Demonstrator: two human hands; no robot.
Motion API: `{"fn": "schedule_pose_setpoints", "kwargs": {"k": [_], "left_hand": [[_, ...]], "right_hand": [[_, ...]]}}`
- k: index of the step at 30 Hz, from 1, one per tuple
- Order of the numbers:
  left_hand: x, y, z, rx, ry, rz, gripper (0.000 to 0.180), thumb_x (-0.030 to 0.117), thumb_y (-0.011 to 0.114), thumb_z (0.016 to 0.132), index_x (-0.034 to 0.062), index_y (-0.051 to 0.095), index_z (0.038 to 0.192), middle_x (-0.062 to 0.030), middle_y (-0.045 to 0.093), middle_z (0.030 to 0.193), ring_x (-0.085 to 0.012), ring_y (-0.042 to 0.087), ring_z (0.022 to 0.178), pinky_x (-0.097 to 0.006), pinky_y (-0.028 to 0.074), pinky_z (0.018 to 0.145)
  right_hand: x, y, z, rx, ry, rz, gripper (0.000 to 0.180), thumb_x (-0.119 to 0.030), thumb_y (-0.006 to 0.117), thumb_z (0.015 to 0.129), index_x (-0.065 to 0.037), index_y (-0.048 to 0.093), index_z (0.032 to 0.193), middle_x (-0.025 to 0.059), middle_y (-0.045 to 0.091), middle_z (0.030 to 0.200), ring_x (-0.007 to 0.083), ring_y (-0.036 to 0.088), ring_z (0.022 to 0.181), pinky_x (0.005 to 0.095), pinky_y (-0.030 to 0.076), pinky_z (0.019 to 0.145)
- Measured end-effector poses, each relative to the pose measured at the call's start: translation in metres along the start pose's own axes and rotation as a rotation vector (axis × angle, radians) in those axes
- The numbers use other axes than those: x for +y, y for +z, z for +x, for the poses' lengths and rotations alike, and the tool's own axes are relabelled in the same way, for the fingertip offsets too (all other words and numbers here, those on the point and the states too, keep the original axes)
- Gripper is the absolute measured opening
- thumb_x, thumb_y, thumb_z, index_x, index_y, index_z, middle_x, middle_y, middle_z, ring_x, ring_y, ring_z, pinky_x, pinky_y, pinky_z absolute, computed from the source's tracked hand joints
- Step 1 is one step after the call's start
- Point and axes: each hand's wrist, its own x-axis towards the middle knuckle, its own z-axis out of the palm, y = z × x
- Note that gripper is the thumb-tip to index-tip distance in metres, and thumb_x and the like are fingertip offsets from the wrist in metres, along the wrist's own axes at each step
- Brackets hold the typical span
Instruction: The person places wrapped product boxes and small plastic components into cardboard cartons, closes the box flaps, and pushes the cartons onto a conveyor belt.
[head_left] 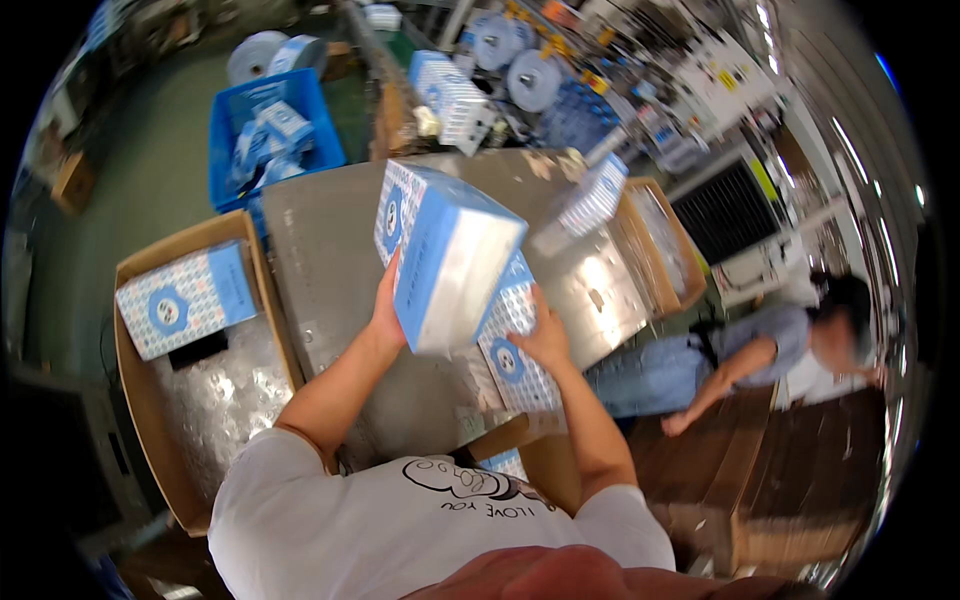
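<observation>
My left hand is closed on the side of a block-shaped pack with blue sides, a pale end and a patterned face. The pack is tilted above the metal table. My right hand grips the edge of a second patterned pack, partly hidden behind the first. Whether this second pack touches the table cannot be told. Just below it, an open cardboard carton stands close to my body, with part of a similar pack inside. The left thumb and some fingers are hidden.
At left, a cardboard carton holds a patterned pack. A blue bin contains crumpled packs. Another pack stands at the table's far right, beside a carton. Machinery lies beyond. A person is at right, near large brown cartons.
</observation>
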Motion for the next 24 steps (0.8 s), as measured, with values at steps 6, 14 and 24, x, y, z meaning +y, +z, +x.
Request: {"fn": "schedule_pose_setpoints", "kwargs": {"k": [6,14,24], "left_hand": [[-0.147,0.010,-0.025,0.077,-0.116,0.812,0.051,0.018,0.065,0.093,0.0000,0.045,0.136,-0.0131,0.059,0.126,-0.0218,0.059,0.114,-0.037,0.051,0.095],[-0.344,0.001,-0.042,-1.789,-0.710,2.232,0.104,0.034,0.076,0.076,0.0234,0.013,0.158,-0.0272,0.048,0.130,-0.0390,0.048,0.121,-0.043,0.044,0.095],[-0.356,-0.093,-0.104,-1.605,-1.395,2.376,0.087,0.034,0.061,0.086,0.0269,0.012,0.158,-0.0189,0.029,0.155,-0.0476,0.018,0.144,-0.074,0.012,0.108]], "right_hand": [[0.069,-0.125,-0.082,0.327,-0.276,0.348,0.097,-0.012,0.079,0.074,-0.003,0.025,0.153,0.0196,0.038,0.151,0.0256,0.038,0.139,0.0345,0.027,0.115],[0.139,-0.210,-0.288,0.310,-0.184,0.599,0.112,-0.013,0.083,0.070,-0.003,0.012,0.156,0.0163,0.027,0.157,0.0235,0.031,0.141,0.0359,0.027,0.114],[0.229,0.155,-0.357,0.153,0.191,-0.191,0.108,-0.014,0.086,0.059,-0.030,0.033,0.151,0.0216,0.045,0.127,0.0400,0.045,0.116,0.0515,0.037,0.098]]}}
